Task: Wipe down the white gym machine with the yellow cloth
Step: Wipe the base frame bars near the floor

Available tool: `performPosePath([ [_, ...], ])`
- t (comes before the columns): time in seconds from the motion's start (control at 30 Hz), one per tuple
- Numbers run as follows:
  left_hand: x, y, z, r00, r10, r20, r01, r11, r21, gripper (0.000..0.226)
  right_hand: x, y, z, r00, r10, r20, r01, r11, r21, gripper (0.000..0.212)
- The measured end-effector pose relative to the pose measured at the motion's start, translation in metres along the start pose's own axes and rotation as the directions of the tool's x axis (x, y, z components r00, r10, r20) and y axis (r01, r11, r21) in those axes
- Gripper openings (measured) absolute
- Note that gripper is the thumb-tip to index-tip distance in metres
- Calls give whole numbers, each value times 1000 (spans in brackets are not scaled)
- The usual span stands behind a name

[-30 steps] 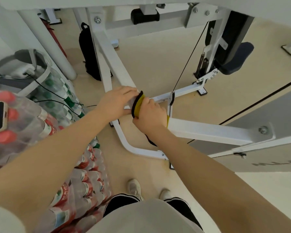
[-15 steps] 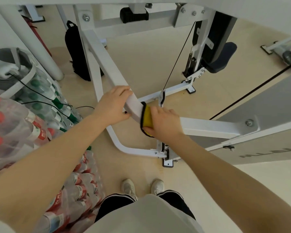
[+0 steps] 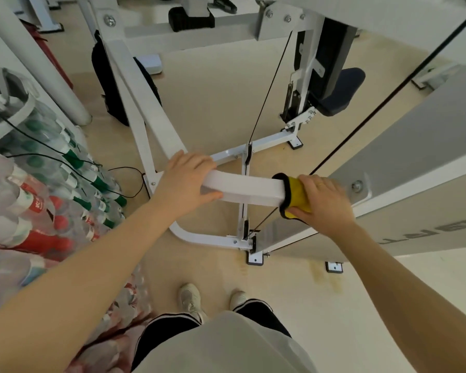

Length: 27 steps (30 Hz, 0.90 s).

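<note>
Shrink-wrapped packs of plastic bottles point(image 3: 51, 184) at left, left hand point(image 3: 184, 184) gripping smooth white square bar point(image 3: 242, 188), right hand point(image 3: 324, 200) wrapping soft yellow cloth point(image 3: 296, 196) around it

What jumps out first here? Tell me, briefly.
The yellow cloth stands out at centre right, wrapped round the white bar in the grip of the right hand. The left hand grips the same bar further left. Packs of bottles with red and green caps crowd the left edge.
</note>
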State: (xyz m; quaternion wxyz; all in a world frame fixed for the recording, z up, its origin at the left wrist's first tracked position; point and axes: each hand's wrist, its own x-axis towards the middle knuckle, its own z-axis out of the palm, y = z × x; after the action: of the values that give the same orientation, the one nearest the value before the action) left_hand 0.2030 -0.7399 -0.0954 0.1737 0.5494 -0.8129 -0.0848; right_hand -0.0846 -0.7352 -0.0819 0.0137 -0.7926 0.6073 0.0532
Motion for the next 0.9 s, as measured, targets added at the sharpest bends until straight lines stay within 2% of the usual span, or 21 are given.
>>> performPosePath([
  [0.1,-2,9,10,999,-49,-19,50,998,31,57,4,-19,9,998,-12,-58,10,999,-45,71],
  [0.17,-2,12,13,996,-84,-15,85,996,36,55,13,-44,12,990,-75,-123,72,997,-26,69],
  [0.27,-2,18,12,986,-167,12,167,985,38,56,25,-72,11,968,-207,-139,203,978,-44,62],
  [0.4,-3,29,10,968,-250,24,249,967,59,59,28,-48,1,928,-370,-53,370,929,-11,66],
  [0.47,-3,33,11,960,-278,31,275,959,72,61,22,-19,1,940,-339,-21,338,940,-45,66],
  [0.57,-4,34,12,950,-310,34,307,949,75,62,10,4,12,963,-260,-77,248,959,-140,70],
  [0.7,-6,34,13,953,-301,18,299,951,84,61,17,-31,20,967,-210,-145,195,975,-109,64],
  [0.8,-8,26,11,967,-250,51,251,968,-21,63,34,-81,6,939,-325,-114,313,943,-112,67],
  [0.9,-15,8,-4,960,-266,90,278,943,-181,72,59,-126,-2,895,-444,-40,445,895,20,69],
])
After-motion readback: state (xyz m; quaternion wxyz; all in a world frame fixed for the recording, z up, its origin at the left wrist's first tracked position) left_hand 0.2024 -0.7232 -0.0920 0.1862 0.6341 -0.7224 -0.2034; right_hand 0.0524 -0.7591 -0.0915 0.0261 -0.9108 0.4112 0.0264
